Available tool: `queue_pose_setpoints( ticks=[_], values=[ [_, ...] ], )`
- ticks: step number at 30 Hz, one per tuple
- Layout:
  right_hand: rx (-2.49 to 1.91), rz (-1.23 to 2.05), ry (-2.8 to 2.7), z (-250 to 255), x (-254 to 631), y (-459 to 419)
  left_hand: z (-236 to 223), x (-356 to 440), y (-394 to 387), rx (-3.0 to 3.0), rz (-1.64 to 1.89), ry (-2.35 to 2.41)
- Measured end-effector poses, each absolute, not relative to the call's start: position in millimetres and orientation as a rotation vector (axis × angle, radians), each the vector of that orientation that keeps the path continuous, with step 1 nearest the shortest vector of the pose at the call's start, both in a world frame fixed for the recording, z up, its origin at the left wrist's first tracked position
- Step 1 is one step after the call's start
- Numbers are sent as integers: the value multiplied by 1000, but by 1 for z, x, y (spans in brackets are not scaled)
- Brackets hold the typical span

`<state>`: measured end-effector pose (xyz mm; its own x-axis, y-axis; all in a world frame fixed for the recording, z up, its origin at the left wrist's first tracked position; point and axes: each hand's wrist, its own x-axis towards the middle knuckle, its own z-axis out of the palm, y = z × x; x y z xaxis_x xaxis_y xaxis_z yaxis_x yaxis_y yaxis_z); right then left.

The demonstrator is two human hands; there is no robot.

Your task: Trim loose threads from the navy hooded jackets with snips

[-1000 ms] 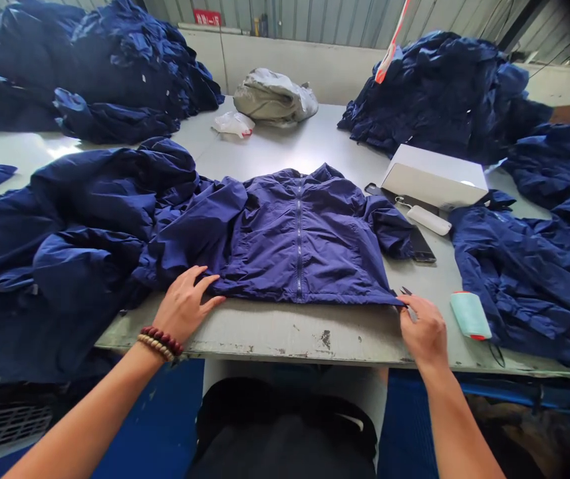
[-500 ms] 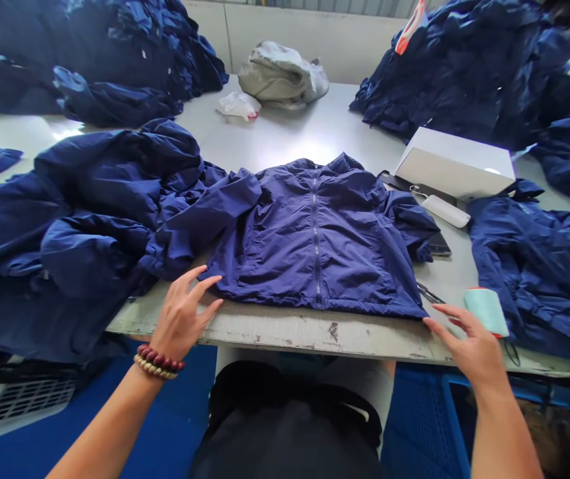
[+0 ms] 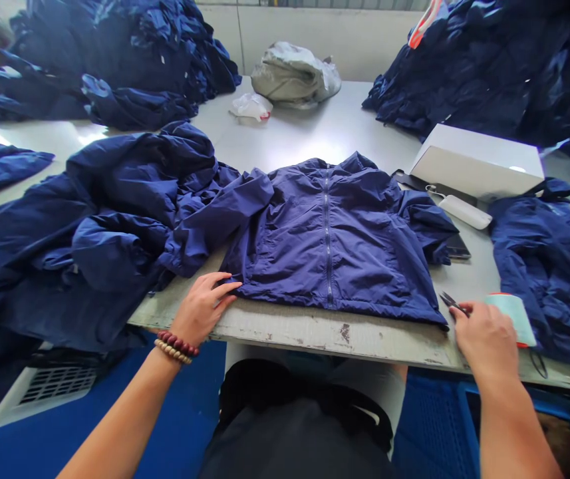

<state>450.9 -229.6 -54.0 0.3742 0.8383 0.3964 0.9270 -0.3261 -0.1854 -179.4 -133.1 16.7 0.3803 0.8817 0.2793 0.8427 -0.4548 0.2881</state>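
A navy zip-up jacket (image 3: 329,239) lies front side up on the table, its hem along the front edge and its zipper closed. My left hand (image 3: 205,306) rests at the jacket's lower left corner, fingers stretched out and touching the hem. Beyond the lower right corner, my right hand (image 3: 487,339) is closed around small dark thread snips (image 3: 451,303), whose tips point away to the left. Their handles are mostly hidden by my fingers. Just behind that hand stands a pale green thread spool (image 3: 514,316), partly covered by it.
A crumpled heap of navy garments (image 3: 130,219) adjoins the jacket's left sleeve side. At right are a white box (image 3: 479,159), a white handheld device (image 3: 465,211), a dark phone (image 3: 458,247) and more navy fabric (image 3: 554,273). A grey bundle (image 3: 294,76) sits at the back.
My right hand has left the jacket's lower right corner and picked up the thread snips from the table. My left hand stays at the hem. The view has shifted slightly left.
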Motion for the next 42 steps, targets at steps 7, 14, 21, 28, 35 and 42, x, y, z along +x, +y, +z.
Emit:
queue_pose_setpoints(
  ticks=[7, 14, 21, 28, 35, 42],
  values=[
    [-2266, -107, -1184, -52, 443, -229, 23, -180, -125, 2539, 558, 1567],
    [-2149, 123, -1323, -42, 431, -237, 25, -169, -127, 2516, 739, 1623],
    [-1909, 153, -1675, -41, 429, -241, 36, -159, -124, 2447, 963, 1597],
    [-1846, 176, -1668, -41, 436, -245, 40, -174, -132, 2392, 926, 1654],
    [-1959, 364, -1527, -14, 435, -225, 47, -173, -119, 2141, 1065, 1803],
    [-2133, 338, -1431, -14, 417, -169, 45, -170, -63, 2269, 924, 1508]
  ],
)
